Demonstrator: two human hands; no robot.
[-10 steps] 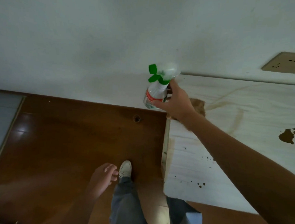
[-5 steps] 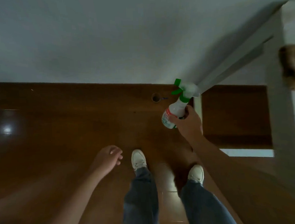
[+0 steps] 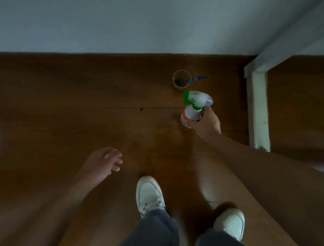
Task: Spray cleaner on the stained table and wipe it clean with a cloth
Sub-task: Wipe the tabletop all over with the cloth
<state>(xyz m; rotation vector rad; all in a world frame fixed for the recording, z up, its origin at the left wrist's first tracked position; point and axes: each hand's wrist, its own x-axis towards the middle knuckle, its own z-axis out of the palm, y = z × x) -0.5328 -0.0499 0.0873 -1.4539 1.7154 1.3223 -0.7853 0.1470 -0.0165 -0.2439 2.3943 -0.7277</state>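
Note:
My right hand [image 3: 205, 123] grips a white spray bottle [image 3: 193, 110] with a green nozzle and trigger, holding it low above the brown wooden floor. My left hand [image 3: 103, 162] hangs empty with loosely curled fingers, left of the bottle and nearer to me. Only a white leg and frame of the table [image 3: 258, 107] show at the right; its stained top is out of view. No cloth is visible.
A small round cup [image 3: 180, 79] with a blue-handled tool in it stands on the floor [image 3: 64, 112] just beyond the bottle. My two white shoes [image 3: 149, 194] and dark trousers are at the bottom. A pale wall [image 3: 134, 21] runs along the top.
The view has swung down from the stained tabletop to the floor. My right hand has carried the spray bottle down off the table toward the floor near the cup.

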